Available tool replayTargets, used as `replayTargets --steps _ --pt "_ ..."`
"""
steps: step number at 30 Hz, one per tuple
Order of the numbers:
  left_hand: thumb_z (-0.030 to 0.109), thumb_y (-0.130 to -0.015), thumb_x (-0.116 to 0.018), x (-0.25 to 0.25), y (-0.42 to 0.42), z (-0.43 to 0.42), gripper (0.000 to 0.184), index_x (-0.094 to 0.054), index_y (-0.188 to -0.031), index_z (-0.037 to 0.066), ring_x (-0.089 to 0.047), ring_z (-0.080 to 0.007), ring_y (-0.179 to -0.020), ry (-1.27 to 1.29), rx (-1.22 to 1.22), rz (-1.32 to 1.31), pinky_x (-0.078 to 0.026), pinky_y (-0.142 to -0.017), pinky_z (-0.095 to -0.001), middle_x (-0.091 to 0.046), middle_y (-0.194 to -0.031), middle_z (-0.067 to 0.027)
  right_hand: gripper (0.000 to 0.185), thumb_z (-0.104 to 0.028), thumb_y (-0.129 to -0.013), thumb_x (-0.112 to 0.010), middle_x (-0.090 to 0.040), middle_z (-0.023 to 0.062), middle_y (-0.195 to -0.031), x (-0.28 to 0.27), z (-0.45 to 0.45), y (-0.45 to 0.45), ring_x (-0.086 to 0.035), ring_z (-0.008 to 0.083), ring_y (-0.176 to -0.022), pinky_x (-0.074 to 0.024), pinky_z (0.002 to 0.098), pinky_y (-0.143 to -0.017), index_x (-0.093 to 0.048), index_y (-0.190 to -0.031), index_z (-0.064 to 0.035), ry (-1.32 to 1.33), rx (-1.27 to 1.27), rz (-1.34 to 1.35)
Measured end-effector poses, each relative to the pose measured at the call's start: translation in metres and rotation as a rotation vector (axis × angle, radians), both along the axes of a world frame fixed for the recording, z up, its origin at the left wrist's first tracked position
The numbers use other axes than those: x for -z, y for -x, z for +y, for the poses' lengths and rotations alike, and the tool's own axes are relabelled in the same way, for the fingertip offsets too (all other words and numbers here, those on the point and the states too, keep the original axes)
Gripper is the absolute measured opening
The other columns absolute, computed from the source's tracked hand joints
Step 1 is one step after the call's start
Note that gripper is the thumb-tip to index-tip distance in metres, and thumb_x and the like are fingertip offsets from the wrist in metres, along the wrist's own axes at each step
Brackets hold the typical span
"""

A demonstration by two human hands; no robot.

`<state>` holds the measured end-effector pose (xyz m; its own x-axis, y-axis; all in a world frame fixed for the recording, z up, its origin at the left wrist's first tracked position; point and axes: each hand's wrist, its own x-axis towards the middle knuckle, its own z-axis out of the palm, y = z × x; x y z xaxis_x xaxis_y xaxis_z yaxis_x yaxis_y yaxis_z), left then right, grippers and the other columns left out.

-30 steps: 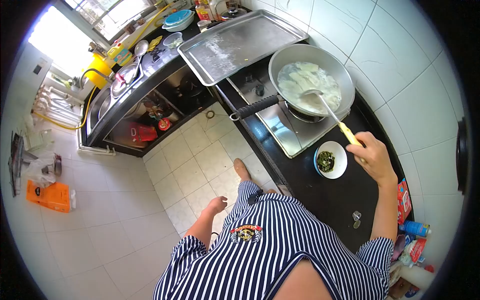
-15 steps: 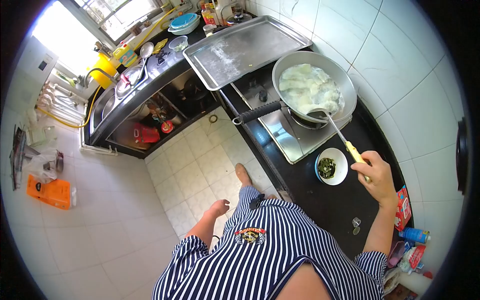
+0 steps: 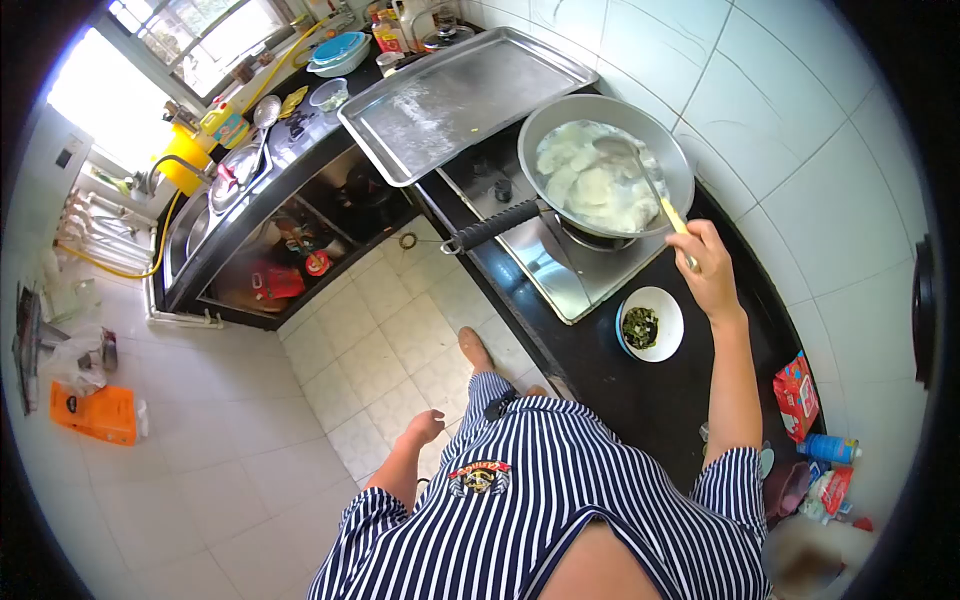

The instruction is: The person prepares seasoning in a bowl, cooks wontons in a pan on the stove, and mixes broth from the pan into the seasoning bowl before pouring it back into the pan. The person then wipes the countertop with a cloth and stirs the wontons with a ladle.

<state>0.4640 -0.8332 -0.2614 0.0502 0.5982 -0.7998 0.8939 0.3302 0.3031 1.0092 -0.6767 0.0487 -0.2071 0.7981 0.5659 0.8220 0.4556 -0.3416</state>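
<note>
In the right hand [image 3: 706,264] — ladle [image 3: 672,212]

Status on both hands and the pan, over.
Right hand grips yellow-handled metal ladle, head inside round grey metal pan of pale food. Left hand hangs, seemingly empty. Nothing visibly blocking the ladle.

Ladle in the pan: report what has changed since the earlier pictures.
The right hand has reached forward, closer to the pan, moving the head of the ladle from the near rim toward the far side. Nothing was taken up or let go. The left hand still hangs at the side; the pan, white bowl and metal tray stayed put.
</note>
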Motion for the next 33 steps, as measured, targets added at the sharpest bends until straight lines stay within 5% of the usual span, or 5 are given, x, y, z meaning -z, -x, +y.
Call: replayTargets --steps 9,23,27,30,33 --pt "0.027 -0.084 -0.063 0.043 0.021 -0.004 0.043 -0.067 -0.125 0.012 -0.066 -0.0313 -0.110 -0.036 0.002 -0.032 -0.051 -0.096 -0.0369 -0.069 -0.116 -0.0209 0.020 -0.009 -0.084 -0.068 -0.059 0.0058 -0.099 0.011 0.058 -0.013 -0.064 0.0261 -0.088 -0.0534 0.0366 -0.075 -0.070 -0.102 -0.0170 -0.015 0.098 -0.019" --pt "0.025 -0.086 -0.065 0.109 0.056 -0.002 0.042 -0.066 -0.125 0.010 -0.067 -0.0317 -0.109 0.008 -0.110 -0.196 -0.052 -0.094 -0.0366 -0.070 -0.113 -0.0219 0.031 0.001 -0.074 -0.073 -0.059 0.0061 -0.100 -0.021 -0.027 -0.012 -0.064 0.0249 -0.085 -0.0550 0.0344 -0.068 -0.068 -0.100 -0.0160 0.085 -0.096 -0.153" --pt "0.024 -0.086 -0.064 0.046 0.019 0.014 0.042 -0.067 -0.124 0.010 -0.067 -0.0318 -0.109 -0.074 0.148 -0.071 -0.052 -0.094 -0.0372 -0.070 -0.112 -0.0216 0.034 0.002 -0.071 -0.075 -0.060 0.0058 -0.100 -0.047 -0.061 -0.010 -0.064 0.0237 -0.080 -0.0543 0.0334 -0.064 -0.068 -0.099 -0.0163 0.074 -0.103 -0.167" --pt "0.024 -0.086 -0.064 0.104 0.042 0.012 0.042 -0.067 -0.125 0.010 -0.067 -0.0320 -0.108 -0.139 0.319 -0.156 -0.052 -0.094 -0.0371 -0.070 -0.112 -0.0221 0.027 -0.004 -0.074 -0.074 -0.061 0.0046 -0.098 -0.071 -0.087 -0.004 -0.065 0.0221 -0.075 -0.0536 0.0324 -0.060 -0.070 -0.097 -0.0172 0.069 -0.073 -0.185" --pt "0.023 -0.086 -0.063 0.047 0.008 0.020 0.043 -0.066 -0.126 0.010 -0.067 -0.0322 -0.108 -0.063 0.137 -0.078 -0.052 -0.094 -0.0370 -0.070 -0.112 -0.0219 0.026 -0.004 -0.075 -0.073 -0.062 0.0045 -0.096 -0.086 -0.103 0.000 -0.065 0.0209 -0.074 -0.0532 0.0320 -0.060 -0.071 -0.097 -0.0177 0.151 -0.073 -0.074"
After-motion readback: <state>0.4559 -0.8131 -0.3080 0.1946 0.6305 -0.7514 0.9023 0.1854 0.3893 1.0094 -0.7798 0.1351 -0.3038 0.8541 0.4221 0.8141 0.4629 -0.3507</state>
